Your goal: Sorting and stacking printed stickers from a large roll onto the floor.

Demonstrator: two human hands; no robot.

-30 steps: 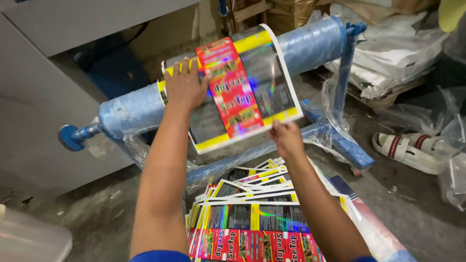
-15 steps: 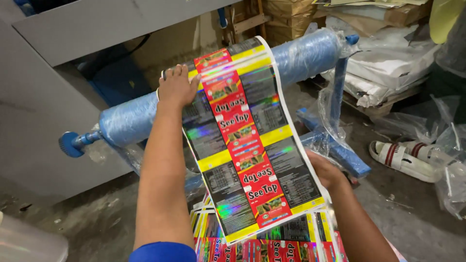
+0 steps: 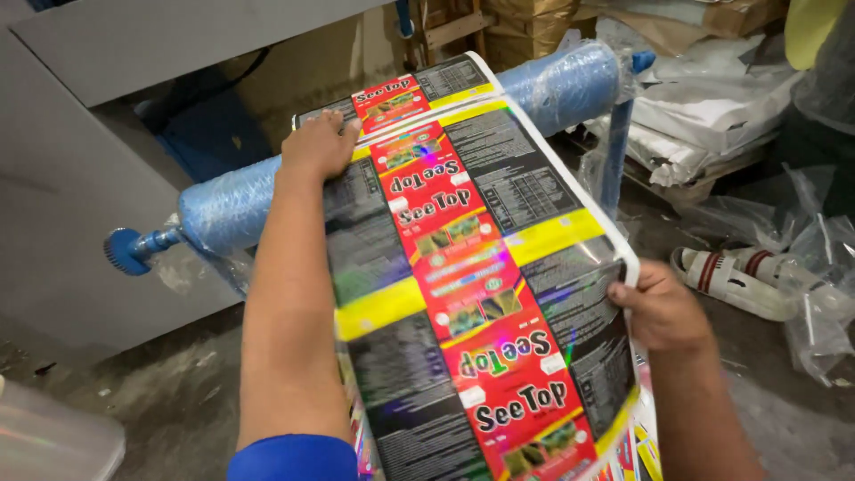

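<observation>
A long strip of shiny printed packaging film (image 3: 463, 267), red down the middle with black and yellow panels, hangs over a roller wrapped in blue plastic (image 3: 232, 209). My left hand (image 3: 319, 142) lies flat on the film's upper left edge, on top of the roller. My right hand (image 3: 659, 307) grips the film's right edge lower down, thumb over the white border. The film stretches from the roller toward me and covers the stack beneath it.
A grey machine panel (image 3: 71, 232) stands to the left behind the roller. White sandals (image 3: 735, 281) and clear plastic bags (image 3: 824, 294) lie on the dirty floor at right. White sacks and cardboard (image 3: 704, 125) pile up at the back right.
My right hand has pulled the film down off the roller toward me, so a much longer strip hangs out. My left hand stays pressed on the roller top.
</observation>
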